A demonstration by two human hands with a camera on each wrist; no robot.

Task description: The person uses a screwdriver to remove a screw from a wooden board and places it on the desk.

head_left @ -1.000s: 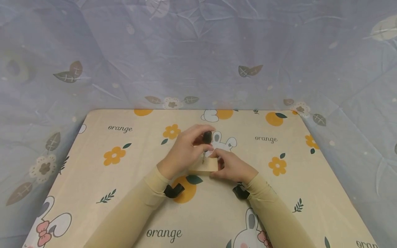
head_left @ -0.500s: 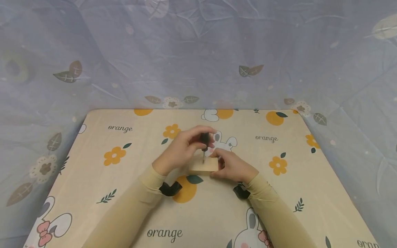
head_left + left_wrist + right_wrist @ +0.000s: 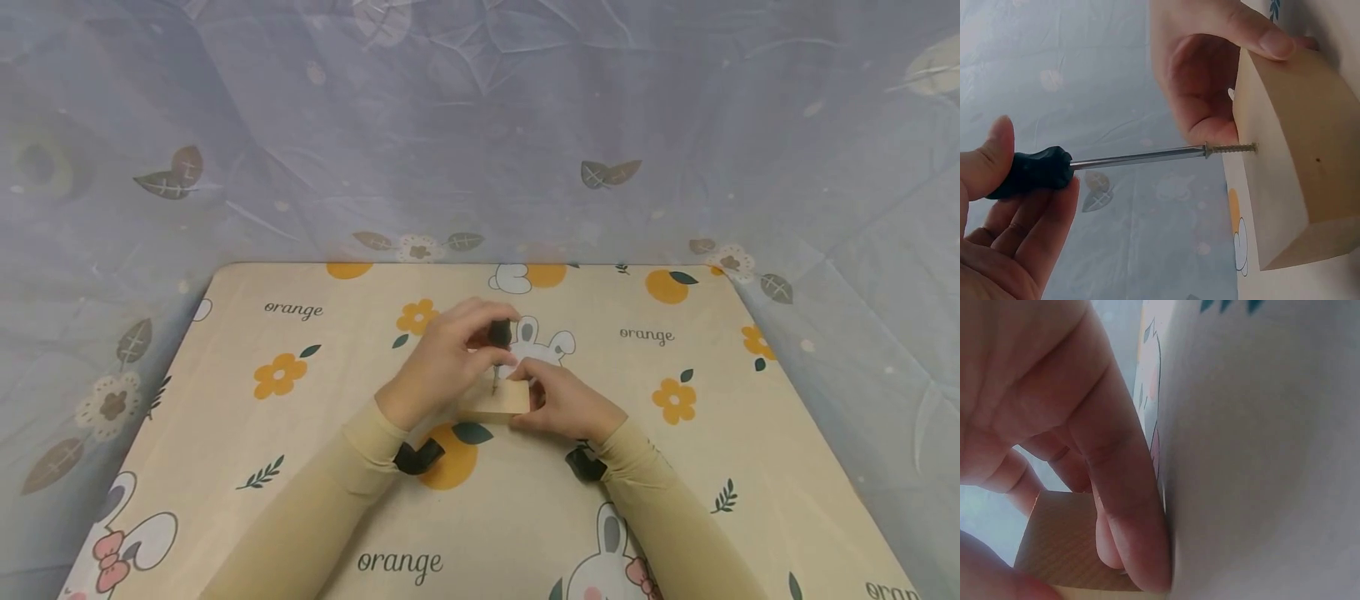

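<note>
My left hand (image 3: 446, 358) holds the dark handle of a screwdriver (image 3: 1141, 159) between thumb and fingers, its shaft pointing down. The tip meets the head of a screw (image 3: 1232, 149), whose point is in the top face of a pale wooden block (image 3: 493, 398); much of the thread still shows above the wood. My right hand (image 3: 566, 402) grips the block's right end, thumb on the near side and fingers on the far side. In the right wrist view, the fingers hide part of the block's end (image 3: 1063, 534).
The block lies on a table with a patterned cream cloth (image 3: 555, 517) of oranges, flowers and rabbits. A pale blue-grey patterned curtain (image 3: 480, 150) hangs behind and at both sides. Black straps (image 3: 420, 457) are worn at the wrists.
The left fingers loosened and shifted round the screwdriver handle half a second ago, then turned back over it. The right hand and the block have stayed in place.
</note>
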